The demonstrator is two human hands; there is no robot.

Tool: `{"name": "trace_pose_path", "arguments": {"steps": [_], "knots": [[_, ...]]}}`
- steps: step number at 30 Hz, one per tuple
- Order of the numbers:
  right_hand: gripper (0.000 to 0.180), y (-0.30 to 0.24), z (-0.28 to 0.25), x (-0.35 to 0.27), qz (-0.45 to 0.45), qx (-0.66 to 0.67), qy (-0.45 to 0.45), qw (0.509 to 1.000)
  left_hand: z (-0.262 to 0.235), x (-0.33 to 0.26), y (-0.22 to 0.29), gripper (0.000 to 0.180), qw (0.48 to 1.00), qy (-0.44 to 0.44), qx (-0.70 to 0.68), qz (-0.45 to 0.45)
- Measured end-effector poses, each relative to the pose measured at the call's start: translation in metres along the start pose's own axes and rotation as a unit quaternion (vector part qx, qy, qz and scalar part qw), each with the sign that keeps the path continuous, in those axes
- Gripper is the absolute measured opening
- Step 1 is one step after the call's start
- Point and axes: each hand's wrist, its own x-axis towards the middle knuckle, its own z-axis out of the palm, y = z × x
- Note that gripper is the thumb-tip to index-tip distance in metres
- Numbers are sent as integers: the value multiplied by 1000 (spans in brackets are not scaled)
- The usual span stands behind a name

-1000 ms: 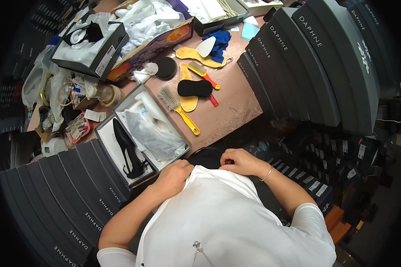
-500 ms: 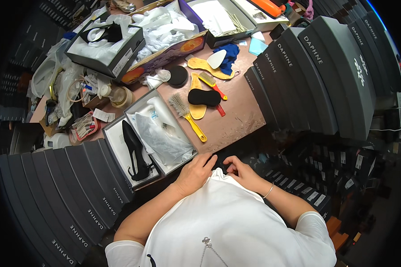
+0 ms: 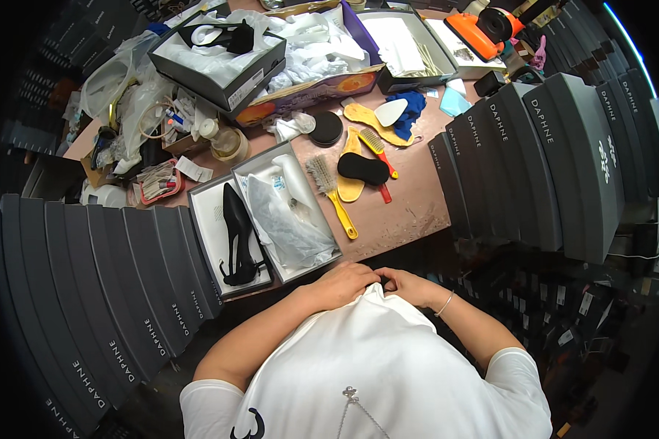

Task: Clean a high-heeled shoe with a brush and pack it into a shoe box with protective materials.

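My left hand [image 3: 342, 284] and my right hand [image 3: 411, 287] meet in front of my body, just off the table's near edge. Their fingers are bent and drawn together beside the raised white shirt front [image 3: 373, 322], which hides part of them. What they pinch, if anything, cannot be made out. Ahead and to the left, a black high-heeled shoe [image 3: 236, 227] lies in one half of an opened grey shoe box [image 3: 266, 267]. Crumpled white tissue paper [image 3: 282, 219] fills the other half.
Stacked dark shoe boxes rise at left [image 3: 110, 271] and right [image 3: 556, 168]. On the pink table [image 3: 410, 212] lie a yellow-handled brush [image 3: 342, 214], a smaller brush [image 3: 378, 152], yellow insoles [image 3: 350, 192], a black pad [image 3: 362, 169] and a blue cloth [image 3: 411, 113]. An orange tool [image 3: 476, 36] stands behind.
My hands have come together; before, a gap lay between their fingertips. The view has shifted, so the table and boxes sit further right. The shoe stays in its box.
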Motion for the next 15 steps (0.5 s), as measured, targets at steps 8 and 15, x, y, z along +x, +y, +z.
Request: {"name": "trace_pose_path", "arguments": {"steps": [8, 15], "knots": [[78, -33, 7, -22, -32, -158, 45, 986, 17, 8, -5, 24, 999, 29, -5, -36], [59, -29, 32, -32, -297, -544, 243, 747, 21, 16, 1, 26, 983, 22, -47, -178]]}}
